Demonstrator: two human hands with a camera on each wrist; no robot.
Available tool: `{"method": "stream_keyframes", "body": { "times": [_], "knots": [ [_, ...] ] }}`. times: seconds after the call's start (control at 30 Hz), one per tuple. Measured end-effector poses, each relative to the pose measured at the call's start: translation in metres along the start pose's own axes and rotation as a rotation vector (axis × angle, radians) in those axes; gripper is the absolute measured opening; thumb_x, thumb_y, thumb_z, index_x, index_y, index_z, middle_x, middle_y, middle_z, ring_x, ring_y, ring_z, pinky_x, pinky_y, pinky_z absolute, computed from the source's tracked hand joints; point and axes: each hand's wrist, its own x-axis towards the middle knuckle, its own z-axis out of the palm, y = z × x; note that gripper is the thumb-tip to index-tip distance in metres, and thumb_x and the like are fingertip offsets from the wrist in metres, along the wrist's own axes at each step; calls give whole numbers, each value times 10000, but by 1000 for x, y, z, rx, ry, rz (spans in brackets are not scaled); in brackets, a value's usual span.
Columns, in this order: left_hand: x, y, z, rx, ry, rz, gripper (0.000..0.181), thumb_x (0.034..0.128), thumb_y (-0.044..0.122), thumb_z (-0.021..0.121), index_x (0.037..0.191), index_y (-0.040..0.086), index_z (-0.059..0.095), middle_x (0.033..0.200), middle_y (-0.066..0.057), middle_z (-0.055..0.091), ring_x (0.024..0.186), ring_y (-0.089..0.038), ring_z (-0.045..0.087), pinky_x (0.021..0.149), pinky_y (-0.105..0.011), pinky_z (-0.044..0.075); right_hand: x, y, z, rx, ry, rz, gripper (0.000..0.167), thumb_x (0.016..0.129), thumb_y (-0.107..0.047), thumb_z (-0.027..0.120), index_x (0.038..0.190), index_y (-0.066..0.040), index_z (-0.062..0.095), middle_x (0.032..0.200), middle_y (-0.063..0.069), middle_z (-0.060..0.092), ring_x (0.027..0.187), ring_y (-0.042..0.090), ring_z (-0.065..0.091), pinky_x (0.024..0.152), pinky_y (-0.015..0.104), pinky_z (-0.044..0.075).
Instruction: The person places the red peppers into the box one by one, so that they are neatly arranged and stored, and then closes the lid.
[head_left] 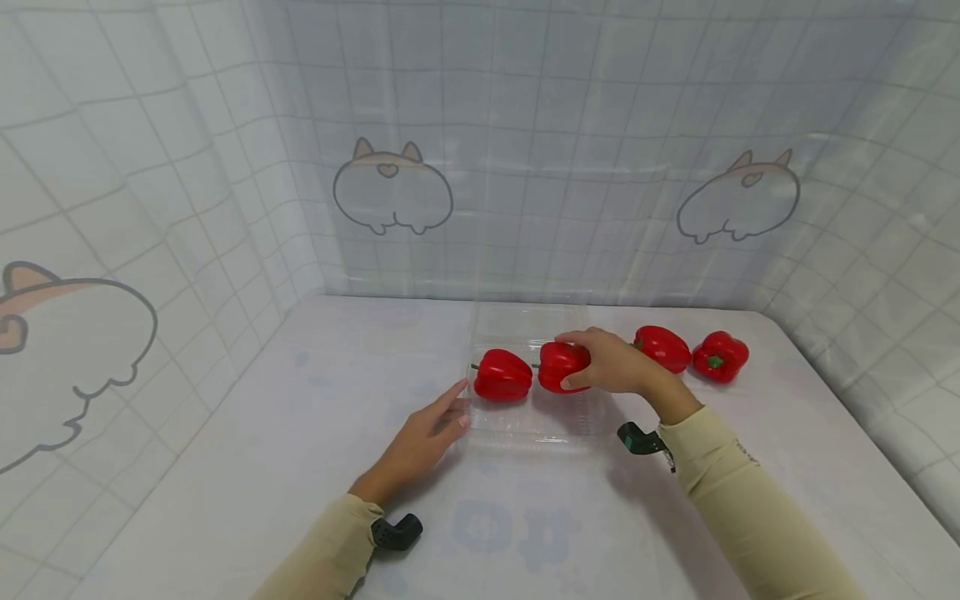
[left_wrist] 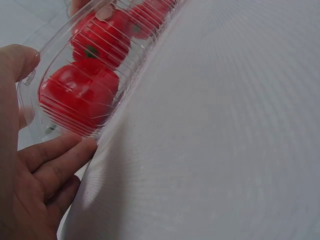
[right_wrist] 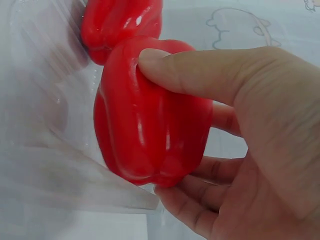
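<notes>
We see the left hand (head_left: 420, 435), fingers extended, touching a clear plastic box (head_left: 501, 422) — one glossy red bell pepper (head_left: 503, 376) inside, the right hand (head_left: 617, 362) gripping a second pepper (head_left: 558, 367) there, two outer peppers (head_left: 663, 349) beyond that hand.

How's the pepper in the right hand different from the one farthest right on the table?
The held pepper is in the right hand's grip; the farthest-right pepper lies on the table. In the head view, the held pepper's stem points left, while the farthest-right pepper's faces the camera. Both are shiny and red.
</notes>
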Motion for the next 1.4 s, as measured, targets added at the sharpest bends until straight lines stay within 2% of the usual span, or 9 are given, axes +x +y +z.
{"method": "stream_keyframes", "body": {
  "times": [0.57, 1.4],
  "knots": [
    [0, 2, 2, 4, -1, -26, 616, 1020, 371, 571, 1578, 361, 309, 1424, 21, 571, 1270, -161, 563, 1055, -488, 450, 1, 1, 5, -67, -5, -1, 740, 774, -223, 864, 1424, -125, 522, 1254, 104, 570, 1160, 301, 538, 845, 427, 579],
    [-1, 1, 2, 7, 8, -13, 616, 1023, 356, 574, 1581, 330, 314, 1419, 2, 577, 1278, -192, 562, 1071, -525, 423, 0, 2, 9, -93, -13, 10, 772, 749, -234, 888, 1428, -147, 532, 1263, 96, 569, 1168, 299, 537, 832, 432, 585]
  ]
}}
